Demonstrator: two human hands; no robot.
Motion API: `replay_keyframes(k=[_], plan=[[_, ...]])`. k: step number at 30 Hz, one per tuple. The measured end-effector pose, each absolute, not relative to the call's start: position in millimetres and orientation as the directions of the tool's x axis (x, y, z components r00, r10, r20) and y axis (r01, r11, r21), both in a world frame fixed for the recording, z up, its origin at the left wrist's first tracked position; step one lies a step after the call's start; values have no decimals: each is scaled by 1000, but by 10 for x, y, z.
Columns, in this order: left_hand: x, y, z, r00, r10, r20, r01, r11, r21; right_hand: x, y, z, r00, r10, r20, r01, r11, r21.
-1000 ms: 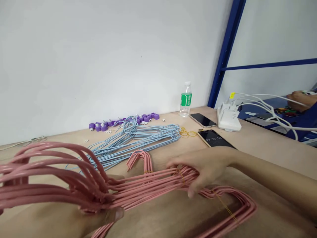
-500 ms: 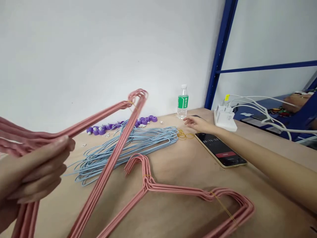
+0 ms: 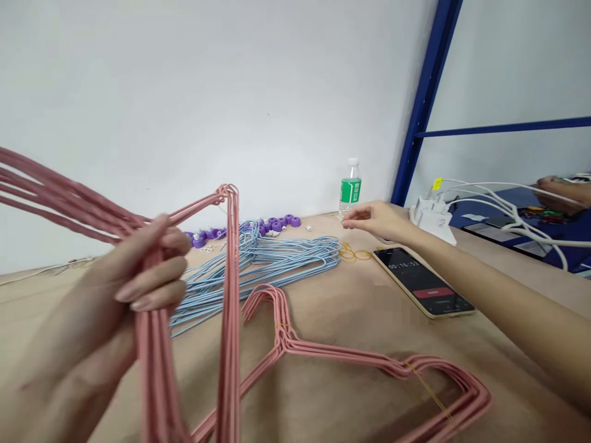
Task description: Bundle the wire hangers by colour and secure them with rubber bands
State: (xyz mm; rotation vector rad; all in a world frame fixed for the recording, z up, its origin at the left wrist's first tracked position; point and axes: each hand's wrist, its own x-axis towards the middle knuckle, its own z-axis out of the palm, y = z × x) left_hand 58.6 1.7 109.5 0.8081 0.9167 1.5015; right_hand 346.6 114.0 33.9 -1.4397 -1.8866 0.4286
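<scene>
"How far along had things got?"

"A bundle of pink wire hangers (image 3: 229,258) was held up in the left hand (image 3: 138,277), its fingers (image 3: 152,292) curled firmly round the wires. A second pink stack (image 3: 369,360) was lying on the table (image 3: 69,307), tied with a yellow rubber band (image 3: 427,387). No band could be made out on the held bundle."

"And the right hand (image 3: 373,218)?"

"Nothing was held in it. Its fingers (image 3: 351,223) were loosely parted, just beside a water bottle (image 3: 351,187)."

"What else was lying out?"

"A heap of blue wire hangers (image 3: 277,264) was spread near the wall, with purple plastic pieces (image 3: 277,224) behind it (their purpose could not be told). Loose rubber bands (image 3: 355,253) were lying beside a phone (image 3: 422,282) showing a timer."
</scene>
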Motion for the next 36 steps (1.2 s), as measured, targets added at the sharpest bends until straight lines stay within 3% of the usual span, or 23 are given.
replay_keyframes(k=[6, 11, 14, 18, 20, 23, 25, 28, 30, 32, 36], plan=[[857, -106, 754, 75, 997, 32, -362, -3, 932, 2647, 444, 637, -453, 854, 256, 263, 403, -877], [915, -133, 614, 111, 994, -14, -293, 46, 955, 2345, 235, 666, -489, 816, 308, 64, 385, -921], [892, -98, 552, 147, 985, -93, -357, 141, 923, 2360, 256, 647, -489, 832, 262, 0, 300, -954], [858, -50, 530, 190, 980, -52, -472, 138, 871, 2413, 311, 610, -521, 822, 227, -333, 49, -942], [850, -37, 548, 192, 981, -38, -534, 137, 834, 2428, 345, 573, -523, 805, 281, -396, 62, -916], [840, -19, 567, 218, 976, -27, -591, 154, 792, 2417, 368, 485, -465, 757, 459, -131, 454, -881], [834, -6, 556, 245, 969, -20, -602, 168, 781, 2385, 341, 421, -434, 674, 598, 144, 707, -692], [834, 4, 513, 233, 970, -64, -591, 194, 783, 2328, 251, 362, -459, 492, 740, 349, 866, -359], [843, -3, 488, 232, 967, -104, -577, 223, 786, 2307, 190, 368, -447, 422, 788, 370, 890, -266], [859, -21, 473, 259, 956, -137, -546, 261, 796, 2306, 147, 405, -410, 462, 786, 378, 870, -315], [897, -59, 456, 261, 948, -180, -492, 291, 821, 2324, 99, 496, -337, 626, 703, 352, 776, -523]])
